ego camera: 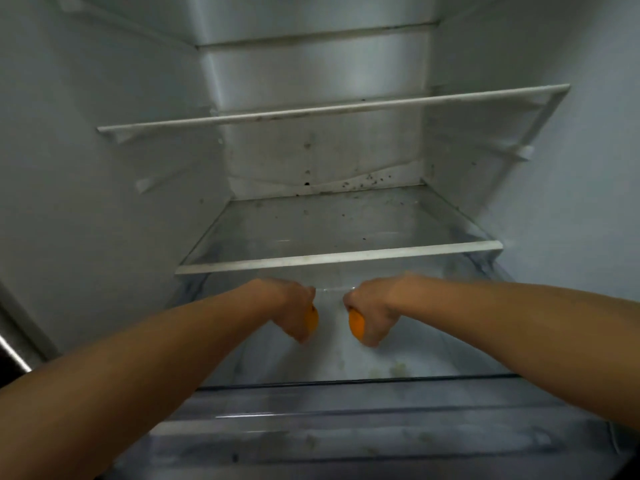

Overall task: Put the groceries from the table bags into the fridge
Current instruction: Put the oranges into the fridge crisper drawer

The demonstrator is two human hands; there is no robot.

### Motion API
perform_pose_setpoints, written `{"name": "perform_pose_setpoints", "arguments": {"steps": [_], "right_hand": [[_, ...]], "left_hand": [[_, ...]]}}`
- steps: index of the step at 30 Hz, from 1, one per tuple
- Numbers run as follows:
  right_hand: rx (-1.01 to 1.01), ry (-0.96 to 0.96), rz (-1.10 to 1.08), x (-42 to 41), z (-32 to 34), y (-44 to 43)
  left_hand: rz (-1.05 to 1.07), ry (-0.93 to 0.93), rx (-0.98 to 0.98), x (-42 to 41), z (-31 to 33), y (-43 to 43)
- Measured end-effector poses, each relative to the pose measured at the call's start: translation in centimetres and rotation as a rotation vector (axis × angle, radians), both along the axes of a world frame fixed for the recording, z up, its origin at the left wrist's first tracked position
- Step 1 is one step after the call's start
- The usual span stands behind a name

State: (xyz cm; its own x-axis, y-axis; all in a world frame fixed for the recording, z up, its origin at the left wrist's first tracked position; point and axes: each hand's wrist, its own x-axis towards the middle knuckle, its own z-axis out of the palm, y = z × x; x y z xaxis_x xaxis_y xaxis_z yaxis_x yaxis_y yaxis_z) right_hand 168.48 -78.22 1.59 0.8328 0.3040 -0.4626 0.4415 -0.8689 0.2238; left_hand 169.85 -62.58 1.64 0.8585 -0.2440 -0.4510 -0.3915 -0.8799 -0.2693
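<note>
Over the clear drawer [346,384], our left grip [296,311] clasps one orange [312,320], our right grip [375,315] a second orange [356,328]; we should lower both gently before releasing.

Left orange [312,320] gripped in left hand [296,308], right orange [356,328] in right hand [374,315], both mostly covered, apart, inside fridge [104,174] over clear drawer [346,381].

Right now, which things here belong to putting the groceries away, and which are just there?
Part of the job: left hand gripping the left orange; right hand gripping the right orange; fridge; clear drawer under the hands.

Just there: upper shelf; lower glass shelf; dark specks on the back wall.
</note>
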Motion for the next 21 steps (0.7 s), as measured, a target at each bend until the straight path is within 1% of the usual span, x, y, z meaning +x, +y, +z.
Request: {"name": "perform_pose_setpoints", "arguments": {"steps": [3, 6, 11, 14, 16, 19, 21], "right_hand": [[0.011, 0.005, -0.028, -0.1, -0.1, -0.2], [0.013, -0.01, -0.068, -0.1, 0.4, -0.2], [0.039, -0.077, -0.088, -2.1, 3.4, -0.6], [0.047, -0.161, -0.047, -3.6, 5.7, -0.6], [0.087, -0.243, -0.034, -4.2, 6.8, -0.5], [0.125, -0.361, -0.01, -5.3, 8.4, 0.0], [0.131, -0.431, 0.051, -6.3, 9.2, 0.4]], "left_hand": [[-0.02, 0.028, 0.034, 0.2, -0.5, -0.2], [-0.025, 0.031, 0.016, 0.1, -0.2, -0.1], [-0.007, -0.029, -0.025, -1.2, 1.8, 0.2], [-0.024, -0.078, -0.053, -2.4, 2.8, 0.6], [-0.037, -0.129, -0.06, -3.4, 3.6, 1.1], [-0.03, -0.239, -0.034, -5.6, 4.9, 2.0], [-0.02, -0.313, -0.028, -7.4, 5.9, 2.7]]}}
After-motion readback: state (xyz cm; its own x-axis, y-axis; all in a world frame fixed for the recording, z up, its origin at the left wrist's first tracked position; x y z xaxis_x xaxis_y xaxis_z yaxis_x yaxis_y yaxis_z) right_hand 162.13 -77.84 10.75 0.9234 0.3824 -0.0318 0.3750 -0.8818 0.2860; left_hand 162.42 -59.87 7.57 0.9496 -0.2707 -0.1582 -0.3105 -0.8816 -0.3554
